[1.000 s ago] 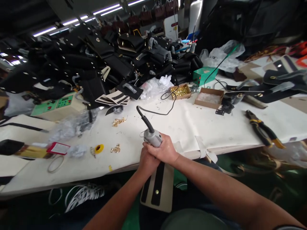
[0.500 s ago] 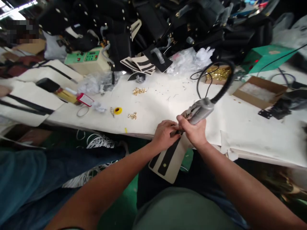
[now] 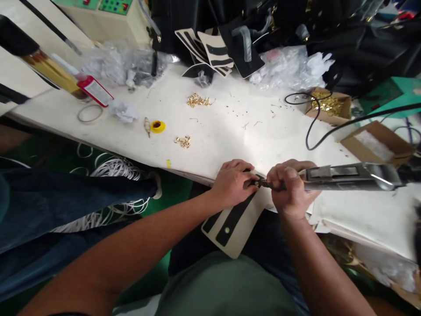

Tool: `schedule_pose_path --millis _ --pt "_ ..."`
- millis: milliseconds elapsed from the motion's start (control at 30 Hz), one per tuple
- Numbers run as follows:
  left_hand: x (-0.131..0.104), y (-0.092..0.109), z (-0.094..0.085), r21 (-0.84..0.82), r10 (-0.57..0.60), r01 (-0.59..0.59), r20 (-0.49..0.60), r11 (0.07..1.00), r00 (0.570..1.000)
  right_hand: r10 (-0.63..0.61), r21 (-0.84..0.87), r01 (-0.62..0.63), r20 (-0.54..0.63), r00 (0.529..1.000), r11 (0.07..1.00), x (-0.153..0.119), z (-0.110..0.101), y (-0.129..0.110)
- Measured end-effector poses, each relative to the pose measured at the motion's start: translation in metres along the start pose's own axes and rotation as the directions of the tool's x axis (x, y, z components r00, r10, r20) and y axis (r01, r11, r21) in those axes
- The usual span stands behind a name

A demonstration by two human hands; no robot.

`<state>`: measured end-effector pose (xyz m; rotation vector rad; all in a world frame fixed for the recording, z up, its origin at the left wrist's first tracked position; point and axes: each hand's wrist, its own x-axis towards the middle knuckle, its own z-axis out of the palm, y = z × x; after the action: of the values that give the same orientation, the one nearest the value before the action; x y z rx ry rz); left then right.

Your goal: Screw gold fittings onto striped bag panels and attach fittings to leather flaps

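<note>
My right hand [image 3: 292,188] is wrapped around the front end of a grey power screwdriver [image 3: 350,175], which lies nearly level with its tip pointing left. The tip meets a beige panel with black strips [image 3: 241,228] close to my left fingertips. My left hand [image 3: 233,183] grips the far end of this panel at the table's edge, fingers bent. The panel slants down over my lap, and a round metal piece [image 3: 226,230] shows on one black strip near its lower end. What lies under my left fingers is partly hidden.
On the white table [image 3: 223,140] lie two small piles of gold fittings [image 3: 198,100], a yellow ring-shaped item [image 3: 158,127] and crumpled plastic [image 3: 289,70]. Cartons [image 3: 378,142] stand at right, a black cable [image 3: 358,123] crosses there, and black bags [image 3: 322,26] pile behind. Another person's legs [image 3: 75,193] are at left.
My right hand has swung the screwdriver from upright and slanting to nearly level, its back end now at right. My left hand stays on the panel. The view has tilted down and closer.
</note>
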<state>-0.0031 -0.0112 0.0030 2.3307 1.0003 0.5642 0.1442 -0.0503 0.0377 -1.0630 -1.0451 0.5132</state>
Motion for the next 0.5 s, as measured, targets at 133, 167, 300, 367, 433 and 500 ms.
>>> schedule_pose_path --millis 133,167,300,367,433,500 --pt "0.0004 -0.0006 -0.0018 0.006 0.016 -0.016 0.015 1.0 1.0 -0.006 -0.045 0.01 0.086 0.996 0.999 0.001 -0.0021 0.0039" --pt "0.0006 -0.0005 -0.0022 0.011 0.021 -0.021 0.018 1.0 1.0 -0.003 -0.063 0.01 0.11 0.994 0.998 0.0012 -0.0027 0.0046" --pt "0.0012 -0.0006 -0.0022 0.03 0.026 -0.026 0.017 0.999 1.0 -0.007 -0.111 0.026 0.17 0.985 0.993 0.0017 -0.0039 0.0058" --pt "0.0013 -0.001 -0.0015 0.038 0.026 -0.027 0.016 0.999 1.0 -0.01 -0.118 0.034 0.196 0.981 0.992 0.0019 -0.0039 0.0053" --pt "0.0015 -0.0013 -0.001 0.042 0.03 -0.031 0.019 0.999 0.999 -0.005 -0.123 0.032 0.208 0.978 0.992 0.0024 -0.0037 0.0044" --pt "0.0016 -0.0013 -0.0006 0.041 0.034 -0.035 0.02 0.999 0.999 0.002 -0.115 0.022 0.201 0.98 0.993 0.003 -0.0036 0.0035"
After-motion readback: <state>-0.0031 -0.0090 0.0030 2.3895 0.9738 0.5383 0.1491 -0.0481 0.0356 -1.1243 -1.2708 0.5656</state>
